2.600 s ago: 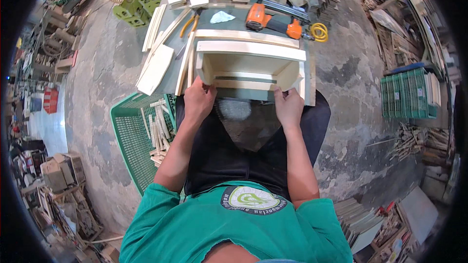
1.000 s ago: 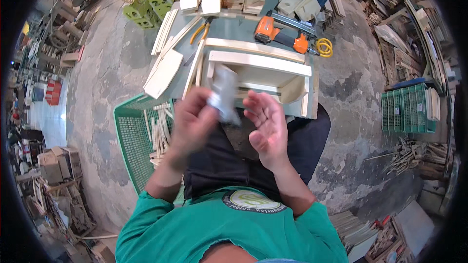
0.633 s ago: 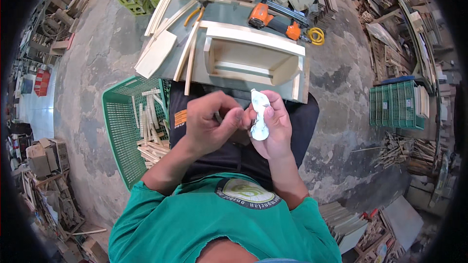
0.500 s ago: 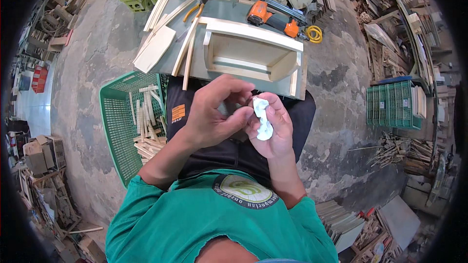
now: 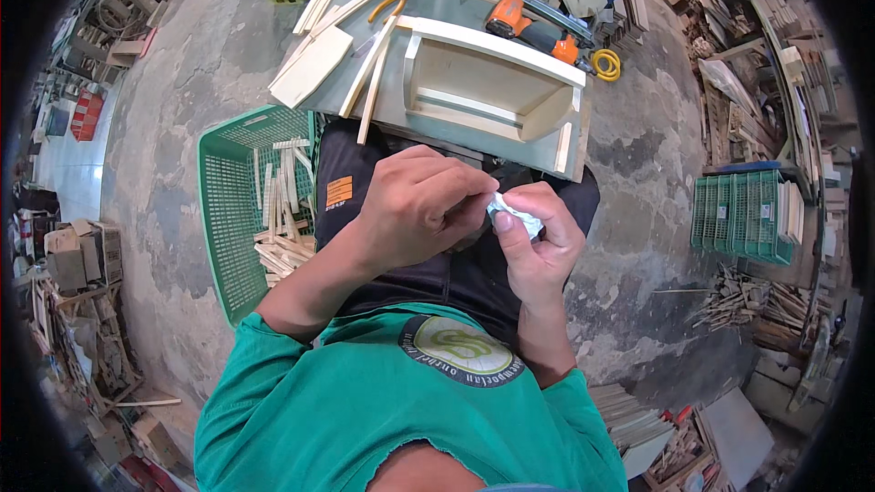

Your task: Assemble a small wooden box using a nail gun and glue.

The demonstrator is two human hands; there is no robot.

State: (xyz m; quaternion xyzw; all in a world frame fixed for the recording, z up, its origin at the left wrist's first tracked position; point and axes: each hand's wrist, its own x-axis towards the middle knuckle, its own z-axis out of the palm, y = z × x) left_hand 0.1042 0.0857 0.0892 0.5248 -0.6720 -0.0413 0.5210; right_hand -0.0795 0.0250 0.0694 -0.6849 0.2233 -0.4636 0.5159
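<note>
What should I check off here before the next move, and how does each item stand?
1. Crumpled white piece held: ok, between the thumb and fingers of the right hand.
2. Left hand gripping it too: cannot tell, fingertips meet at its end, contact unclear.
3. Wooden box supported: ok, on the bench, both hands off it.
4. Orange nail gun set down: ok, beyond the box.
5. Loose wood strip within the bench edge: not ok, its near end overhangs.
</note>
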